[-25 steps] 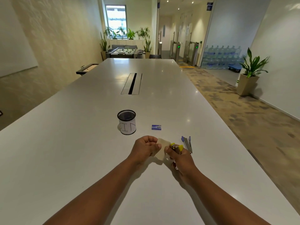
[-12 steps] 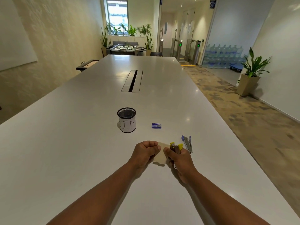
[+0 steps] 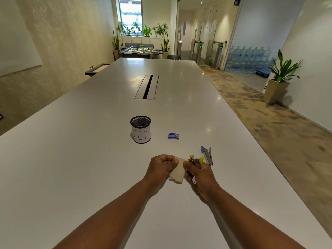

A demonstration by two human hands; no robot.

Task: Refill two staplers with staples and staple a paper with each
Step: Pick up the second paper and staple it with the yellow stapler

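Observation:
My left hand [image 3: 160,168] pinches the left edge of a small beige paper [image 3: 178,172], held just above the table. My right hand [image 3: 199,175] grips a yellow stapler [image 3: 196,160], whose yellow tips stick up past my fingers at the paper's right edge. A second stapler, purple and metal [image 3: 207,155], lies swung open on the table just right of my right hand. A small blue staple box [image 3: 173,136] rests farther out, beyond both hands.
A black mesh pen cup [image 3: 140,129] with a white label stands left of the staple box. The long white table [image 3: 89,159] has a cable slot [image 3: 147,87] in its middle. Its right edge runs close past the purple stapler, with carpeted floor beyond.
The paper has tilted downward between my hands and the yellow stapler has closed in on its right edge. My view has dipped slightly.

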